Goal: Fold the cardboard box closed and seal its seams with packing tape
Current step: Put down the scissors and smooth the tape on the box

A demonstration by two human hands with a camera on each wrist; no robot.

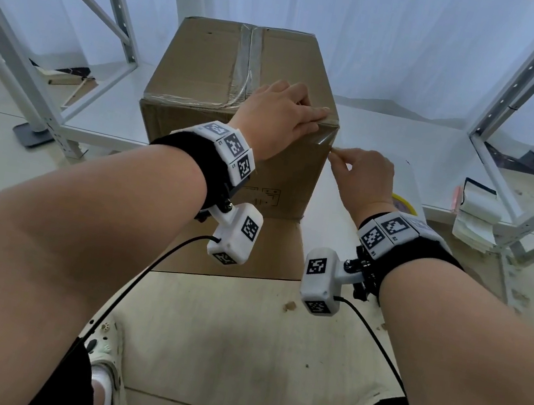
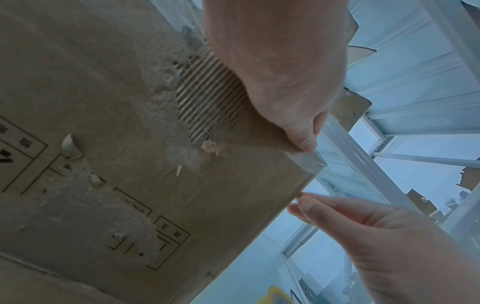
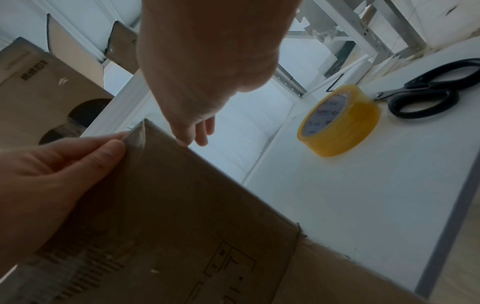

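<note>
On a white table [image 1: 389, 141], head view: closed cardboard box [image 1: 209, 65], clear packing tape [image 1: 250, 61] along the top centre seam and across the near top edge. Left hand [image 1: 282, 114] flat on the box's near right top corner, fingers straight, pressing tape down. Right hand [image 1: 363, 175] just beside that corner's vertical edge, thumb and forefinger pinching at the tape end there. Yellow tape roll [image 1: 404, 203] half hidden behind the right wrist. White metal racking [image 1: 114, 6] on both sides, white curtain behind, pale floor below.

From the left wrist: box side [image 2: 130, 144] torn in patches, corrugation exposed, printed markings lower down. Left hand [image 2: 280, 67] over the top edge, fingertip on the clear tape [image 2: 311, 162] at the corner. Right hand [image 2: 363, 226] just beside the edge below, fingers pinched together.

From the right wrist: right hand [image 3: 207, 61] at the box's edge [image 3: 194, 205], fingertips touching cardboard. Left hand [image 3: 52, 170] pressing clear tape [image 3: 137, 135] onto the corner. Yellow tape roll [image 3: 340, 121] on the table [image 3: 363, 195], black-handled scissors [image 3: 428, 90] near it.
</note>
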